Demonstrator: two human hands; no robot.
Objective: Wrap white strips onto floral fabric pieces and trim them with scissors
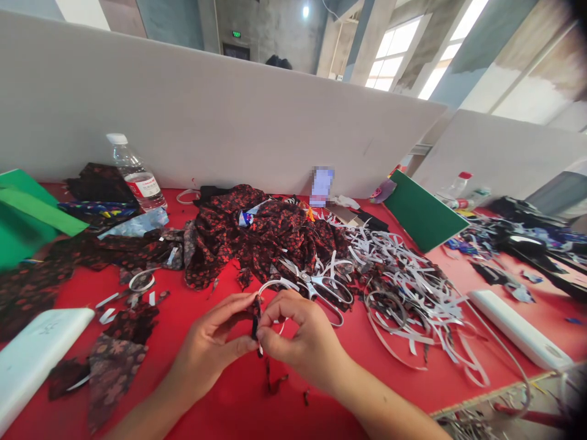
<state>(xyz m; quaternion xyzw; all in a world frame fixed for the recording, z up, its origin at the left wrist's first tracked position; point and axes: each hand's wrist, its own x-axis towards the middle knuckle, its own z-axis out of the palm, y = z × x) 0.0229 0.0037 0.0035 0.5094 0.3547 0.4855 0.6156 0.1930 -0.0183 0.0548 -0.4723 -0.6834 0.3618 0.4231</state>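
My left hand (206,342) and my right hand (298,333) meet over the front of the table. Between them is a narrow dark floral fabric strip (255,318), pinched by the fingers of both. A thin white curved band (275,283) arches out behind my right fingers and seems joined to the strip; its lower part is largely hidden by that hand. Just beyond my right hand lie scissors (316,284) with pale handles, beside a heap of white strips (408,281). Small dark fabric scraps (275,384) lie below my hands.
A large heap of dark red-flowered fabric (238,238) covers the table's middle. A water bottle (140,180) and phone (321,186) stand near the grey partition (229,122). White oblong devices (41,342) lie at both sides. A green board (426,211) divides the right side.
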